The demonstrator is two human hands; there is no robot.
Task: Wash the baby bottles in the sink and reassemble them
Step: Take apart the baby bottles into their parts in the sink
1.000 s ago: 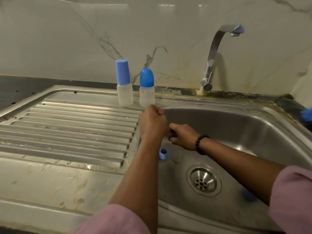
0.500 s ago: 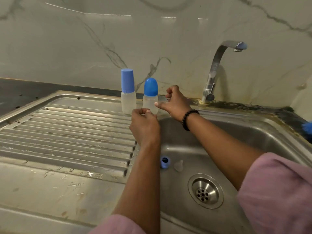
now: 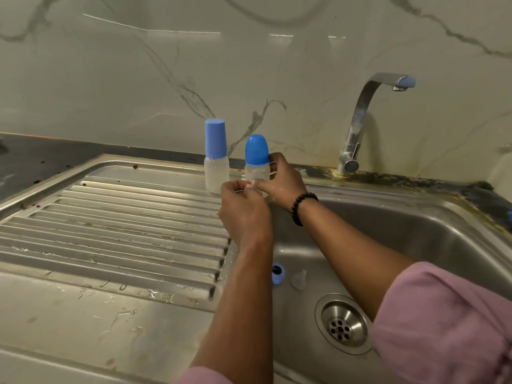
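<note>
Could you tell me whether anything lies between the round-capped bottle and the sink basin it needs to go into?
Nothing visible does. The round-capped bottle stands at the basin rim; only the right hand gripping it and the left hand are there.

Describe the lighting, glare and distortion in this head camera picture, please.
Head view: soft, dim indoor light; bright streaks of glare on the glossy marble wall; duller sheen on the wet drainboard; the faucet casts a faint shadow on the wall; wide-angle bending curves the sink rim; the hands and bottles stay fairly sharp.
</note>
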